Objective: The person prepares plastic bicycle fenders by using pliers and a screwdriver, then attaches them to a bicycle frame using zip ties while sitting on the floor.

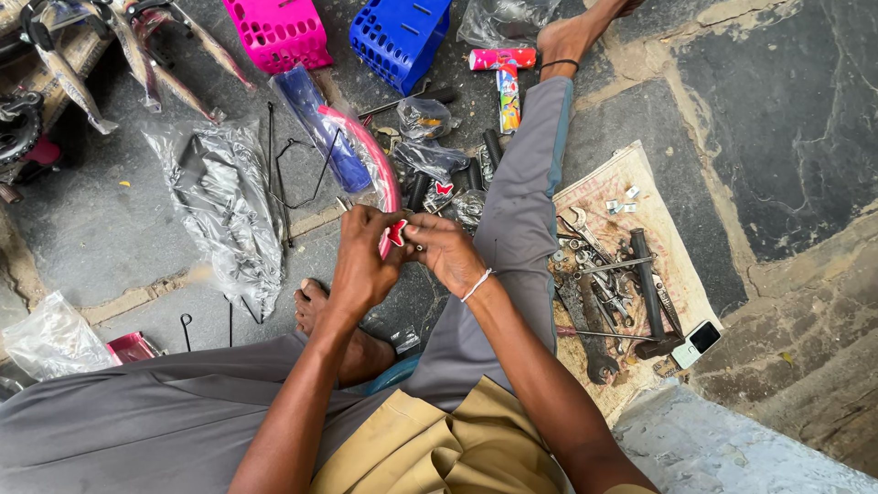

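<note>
My left hand [363, 259] and my right hand [444, 249] meet in front of me, both pinching a small red plastic piece [397, 232]. A curved pink mudguard in clear wrap [368, 157] runs from the hands up to the left, and the red piece sits at its near end. My right wrist wears a white band. I sit on the floor in grey trousers, right leg stretched out, left foot [311, 306] tucked under my left arm.
A pink basket [277, 32] and a blue basket [399, 35] lie at the top. A cloth [640, 183] at the right bears spanners, a hammer [651, 302] and a small phone [697, 343]. Plastic bags with metal parts [229, 206] lie left. Bicycle forks [137, 55] rest top left.
</note>
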